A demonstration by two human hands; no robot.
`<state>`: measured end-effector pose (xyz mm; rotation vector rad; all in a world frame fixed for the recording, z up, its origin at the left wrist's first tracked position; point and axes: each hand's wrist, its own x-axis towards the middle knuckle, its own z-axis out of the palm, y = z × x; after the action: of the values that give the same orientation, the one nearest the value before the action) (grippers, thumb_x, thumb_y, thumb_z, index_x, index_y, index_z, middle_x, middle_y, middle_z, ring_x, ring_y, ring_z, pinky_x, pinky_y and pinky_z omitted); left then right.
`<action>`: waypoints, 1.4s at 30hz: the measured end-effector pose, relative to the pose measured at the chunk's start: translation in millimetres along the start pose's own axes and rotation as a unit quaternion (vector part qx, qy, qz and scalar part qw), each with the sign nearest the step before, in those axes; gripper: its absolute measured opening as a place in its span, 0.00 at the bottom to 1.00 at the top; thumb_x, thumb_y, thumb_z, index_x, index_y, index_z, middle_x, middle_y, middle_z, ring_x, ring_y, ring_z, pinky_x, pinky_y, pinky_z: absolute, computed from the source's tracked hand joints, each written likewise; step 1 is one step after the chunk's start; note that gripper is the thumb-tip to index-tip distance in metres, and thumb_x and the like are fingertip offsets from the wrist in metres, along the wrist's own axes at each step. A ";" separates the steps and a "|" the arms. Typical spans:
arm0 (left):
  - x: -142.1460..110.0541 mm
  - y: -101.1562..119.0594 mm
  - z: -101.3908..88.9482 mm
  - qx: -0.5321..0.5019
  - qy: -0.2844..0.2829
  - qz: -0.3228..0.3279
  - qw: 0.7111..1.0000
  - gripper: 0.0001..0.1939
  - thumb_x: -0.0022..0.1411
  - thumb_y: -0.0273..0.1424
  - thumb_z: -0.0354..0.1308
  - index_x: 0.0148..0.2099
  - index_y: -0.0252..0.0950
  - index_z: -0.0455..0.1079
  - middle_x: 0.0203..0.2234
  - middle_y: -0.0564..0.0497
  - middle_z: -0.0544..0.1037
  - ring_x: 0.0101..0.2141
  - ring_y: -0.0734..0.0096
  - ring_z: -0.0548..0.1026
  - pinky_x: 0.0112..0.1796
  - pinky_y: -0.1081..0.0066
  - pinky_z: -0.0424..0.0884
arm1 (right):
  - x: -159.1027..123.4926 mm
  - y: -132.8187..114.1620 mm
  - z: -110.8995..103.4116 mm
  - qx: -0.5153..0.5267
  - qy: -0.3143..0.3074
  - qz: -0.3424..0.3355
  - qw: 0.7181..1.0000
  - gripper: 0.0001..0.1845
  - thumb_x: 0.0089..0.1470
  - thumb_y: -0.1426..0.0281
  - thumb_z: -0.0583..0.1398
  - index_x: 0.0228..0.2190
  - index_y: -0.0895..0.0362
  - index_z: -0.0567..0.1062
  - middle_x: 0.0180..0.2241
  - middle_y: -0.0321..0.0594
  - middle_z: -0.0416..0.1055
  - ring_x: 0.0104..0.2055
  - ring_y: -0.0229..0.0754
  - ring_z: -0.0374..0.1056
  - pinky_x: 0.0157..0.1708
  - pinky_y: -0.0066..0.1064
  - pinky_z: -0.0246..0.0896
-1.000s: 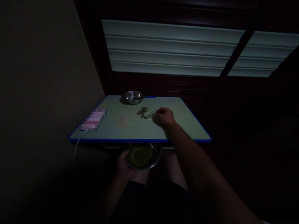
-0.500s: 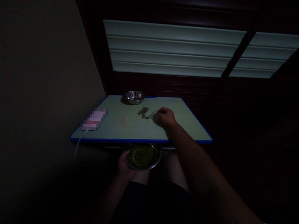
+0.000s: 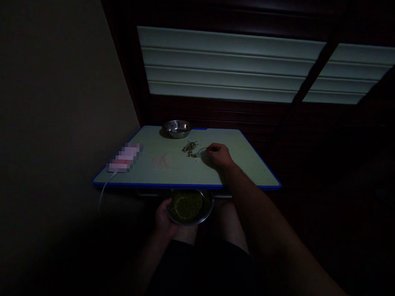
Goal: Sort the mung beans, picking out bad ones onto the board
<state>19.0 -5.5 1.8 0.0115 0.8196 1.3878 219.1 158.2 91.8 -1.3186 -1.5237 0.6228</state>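
Observation:
My left hand [image 3: 164, 219] grips the side of a metal bowl [image 3: 203, 218], held below the table's front edge above my lap. Small green grains that look like mung beans [image 3: 187, 205] fill much of it. Over the table, my right hand [image 3: 218, 155] is closed in a pinch on a thin, clear, curved piece [image 3: 202, 150] whose kind I cannot make out. Just left of that piece lies a loose patch of small brownish-green beans [image 3: 190, 148] on the pale tabletop. A faint whitish patch [image 3: 162, 161] shows farther left.
An upright metal bowl [image 3: 177, 129] stands at the back left of the blue-edged table [image 3: 249, 167]. A blurred-out pink device [image 3: 124, 158] with a white cable [image 3: 102, 192] lies at the left edge. Dark panelling with pale slats [image 3: 220, 66] rises behind.
My right hand has shifted very slightly to the left, with the clear piece still in its fingers. My left hand and the bowl have stayed in place.

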 end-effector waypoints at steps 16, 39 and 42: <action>-1.5 0.3 0.2 -0.009 -0.018 -0.002 1.000 0.16 0.52 0.29 0.57 0.44 0.31 0.75 0.35 0.41 0.82 0.41 0.50 0.78 0.46 0.49 0.71 | -2.5 -5.2 0.1 0.036 -0.022 0.005 0.999 0.07 0.38 0.67 0.59 0.21 0.58 0.74 0.21 0.35 0.70 0.26 0.37 0.64 0.29 0.29 0.60; -1.0 0.5 2.9 0.000 0.006 -0.001 1.000 0.14 0.52 0.28 0.56 0.40 0.30 0.75 0.33 0.40 0.82 0.39 0.51 0.79 0.46 0.51 0.72 | -4.5 -6.9 0.4 0.038 -0.035 0.009 0.999 0.07 0.37 0.66 0.60 0.20 0.58 0.74 0.19 0.34 0.69 0.24 0.36 0.62 0.27 0.28 0.57; -1.0 0.6 3.0 0.000 0.003 0.006 1.000 0.13 0.53 0.28 0.56 0.39 0.29 0.75 0.33 0.40 0.82 0.38 0.53 0.79 0.45 0.54 0.72 | -5.3 -8.1 0.1 0.047 -0.040 0.009 0.998 0.08 0.36 0.66 0.60 0.19 0.58 0.73 0.19 0.34 0.68 0.23 0.35 0.61 0.26 0.28 0.56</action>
<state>20.1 -4.9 4.7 0.0121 0.8257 1.3994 215.1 151.1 96.8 -1.2500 -1.5290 0.7576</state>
